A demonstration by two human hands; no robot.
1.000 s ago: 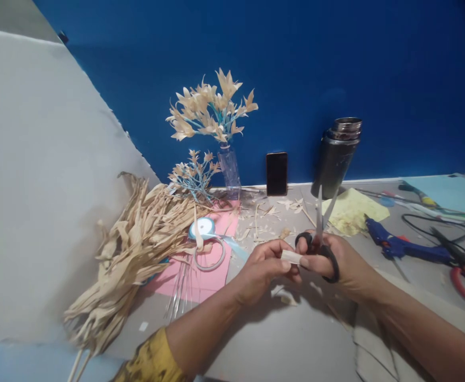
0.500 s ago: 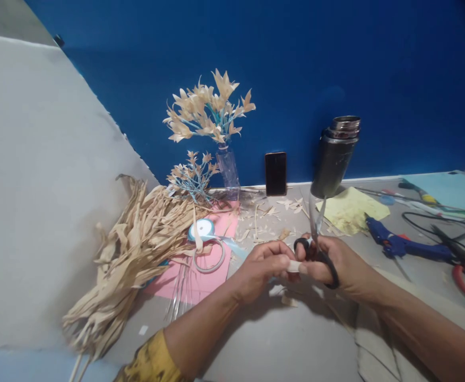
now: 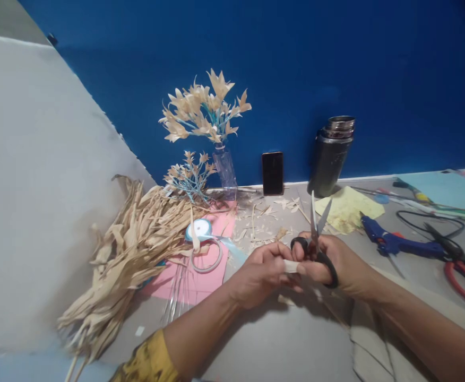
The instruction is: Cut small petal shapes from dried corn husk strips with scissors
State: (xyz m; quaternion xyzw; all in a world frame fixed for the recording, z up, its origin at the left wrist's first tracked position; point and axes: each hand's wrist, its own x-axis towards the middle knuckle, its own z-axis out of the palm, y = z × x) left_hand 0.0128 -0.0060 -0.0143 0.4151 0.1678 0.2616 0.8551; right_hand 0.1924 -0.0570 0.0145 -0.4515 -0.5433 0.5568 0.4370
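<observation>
Between my two hands is a small pale piece of dried husk (image 3: 291, 266). My left hand (image 3: 262, 273) pinches its left end, and the thumb of my right hand (image 3: 332, 260) touches its right end. My right hand also has its fingers through the black handles of a pair of scissors (image 3: 315, 225), whose blades point up and stand apart, away from the husk piece. Husk scraps (image 3: 264, 215) lie scattered on the table beyond my hands.
To the left lie a heap of dried husks (image 3: 137, 254), a ribbon spool (image 3: 199, 229) and pink paper (image 3: 212, 284). Behind stand husk flowers in a clear bottle (image 3: 225, 172), a phone (image 3: 273, 174) and a dark flask (image 3: 330, 159). Rightward are a blue glue gun (image 3: 402, 245) and red-handled pliers (image 3: 461, 273).
The scissor blades have spread wider apart. More of the husk piece shows between my fingers. The whole view has shifted slightly, so the table things sit a little further left.
</observation>
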